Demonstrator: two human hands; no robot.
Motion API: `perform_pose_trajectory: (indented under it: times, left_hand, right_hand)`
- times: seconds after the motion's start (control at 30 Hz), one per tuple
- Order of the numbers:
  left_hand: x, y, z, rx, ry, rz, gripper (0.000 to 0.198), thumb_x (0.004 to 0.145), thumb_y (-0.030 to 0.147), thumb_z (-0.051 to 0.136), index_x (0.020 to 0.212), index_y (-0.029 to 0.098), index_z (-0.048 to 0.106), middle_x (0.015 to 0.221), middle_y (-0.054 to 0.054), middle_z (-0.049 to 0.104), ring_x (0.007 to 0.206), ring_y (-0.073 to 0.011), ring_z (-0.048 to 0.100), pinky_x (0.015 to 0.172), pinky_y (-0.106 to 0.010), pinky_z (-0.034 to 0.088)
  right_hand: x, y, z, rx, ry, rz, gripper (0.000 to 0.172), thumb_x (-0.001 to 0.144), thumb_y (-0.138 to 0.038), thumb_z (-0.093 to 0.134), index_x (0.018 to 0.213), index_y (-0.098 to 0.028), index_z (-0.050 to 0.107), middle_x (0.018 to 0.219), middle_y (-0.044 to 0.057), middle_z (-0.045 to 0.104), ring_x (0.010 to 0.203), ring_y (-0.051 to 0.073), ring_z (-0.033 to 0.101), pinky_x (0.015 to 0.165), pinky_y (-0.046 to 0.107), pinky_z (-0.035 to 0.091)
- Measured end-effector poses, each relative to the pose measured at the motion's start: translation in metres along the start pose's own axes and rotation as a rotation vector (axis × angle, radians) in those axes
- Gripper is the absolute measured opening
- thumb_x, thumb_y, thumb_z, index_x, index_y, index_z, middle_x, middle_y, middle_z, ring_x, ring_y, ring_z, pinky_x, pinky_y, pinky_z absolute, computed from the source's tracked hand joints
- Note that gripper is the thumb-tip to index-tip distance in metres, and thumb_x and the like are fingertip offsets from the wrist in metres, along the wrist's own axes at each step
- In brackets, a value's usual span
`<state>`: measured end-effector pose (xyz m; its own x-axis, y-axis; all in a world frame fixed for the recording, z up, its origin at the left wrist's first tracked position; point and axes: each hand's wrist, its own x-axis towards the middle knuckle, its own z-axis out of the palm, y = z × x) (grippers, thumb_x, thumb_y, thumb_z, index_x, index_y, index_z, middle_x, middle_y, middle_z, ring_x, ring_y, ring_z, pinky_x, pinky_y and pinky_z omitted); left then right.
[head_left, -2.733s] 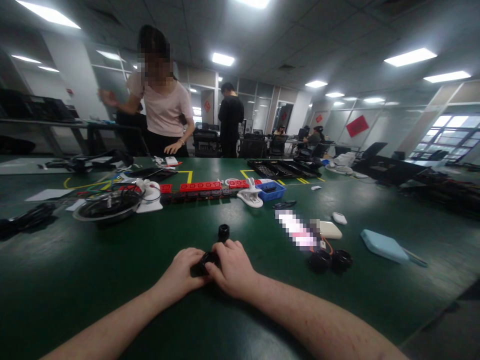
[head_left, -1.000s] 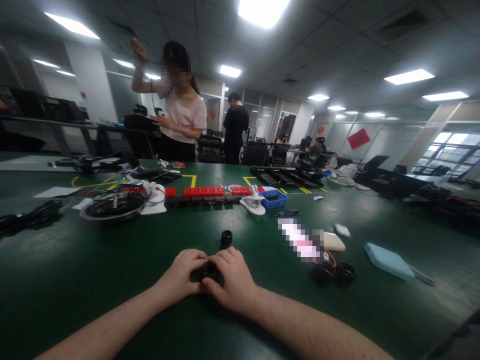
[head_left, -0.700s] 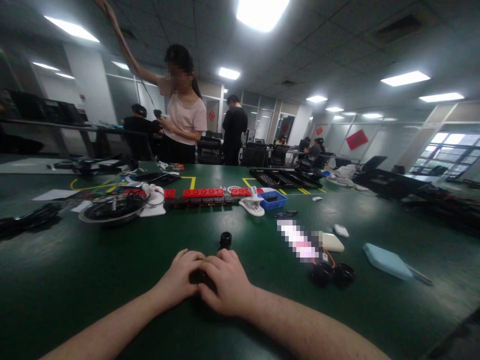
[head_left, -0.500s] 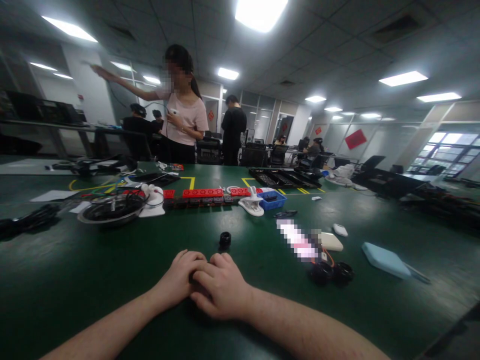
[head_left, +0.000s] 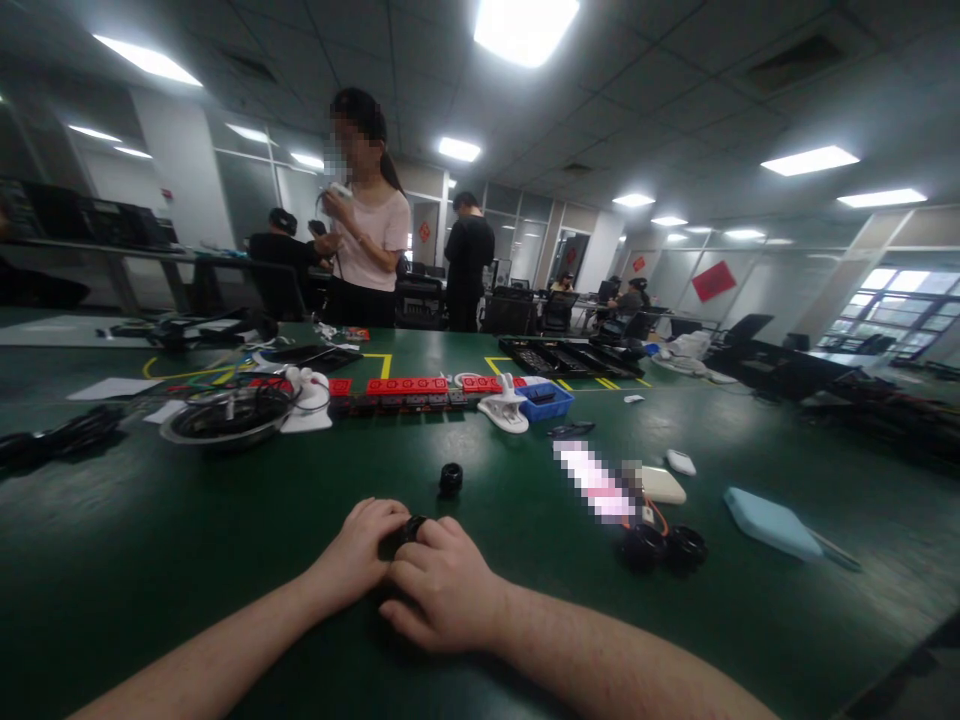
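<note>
the right hand has drawn back from the black cylinder; fingers curled, it and the left hand seem to clasp a half-hidden black part.

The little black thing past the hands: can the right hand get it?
Probably yes: the little black thing stands just beyond the right hand, nothing between them, though that hand is at another black piece.

Left hand and right hand are both totally bare, wrists too. Forearms are just as bare all the way to the near edge of the view, widening that way, and the right one looks chunkier tbh.
</note>
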<state>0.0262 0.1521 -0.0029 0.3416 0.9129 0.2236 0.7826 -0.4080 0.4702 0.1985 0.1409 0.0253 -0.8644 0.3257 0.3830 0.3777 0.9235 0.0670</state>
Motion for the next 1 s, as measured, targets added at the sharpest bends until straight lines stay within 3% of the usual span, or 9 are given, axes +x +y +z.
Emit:
perform_pose_trajectory:
  times: [0.6,1.0]
  left_hand:
    - [0.002,-0.004,0.001,-0.021,0.034,-0.067,0.025,0.063,0.026,0.062,0.086,0.019,0.060,0.095,-0.004,0.060,0.093,-0.0232,0.053,0.085,-0.037,0.040]
    - [0.001,-0.004,-0.002,-0.089,0.013,-0.072,0.031,0.065,0.039,0.065,0.089,0.020,0.060,0.094,-0.003,0.060,0.090,-0.0218,0.054,0.080,-0.034,0.044]
  right_hand:
    - [-0.007,0.007,0.005,0.047,0.039,0.096,0.016,0.080,-0.033,0.048,0.075,-0.018,0.050,0.079,0.003,0.058,0.075,0.018,0.043,0.063,0.032,0.029]
    - [-0.008,0.017,0.006,0.208,0.084,0.376,0.012,0.078,-0.028,0.051,0.076,-0.018,0.045,0.075,0.002,0.051,0.074,0.018,0.041,0.065,0.030,0.031]
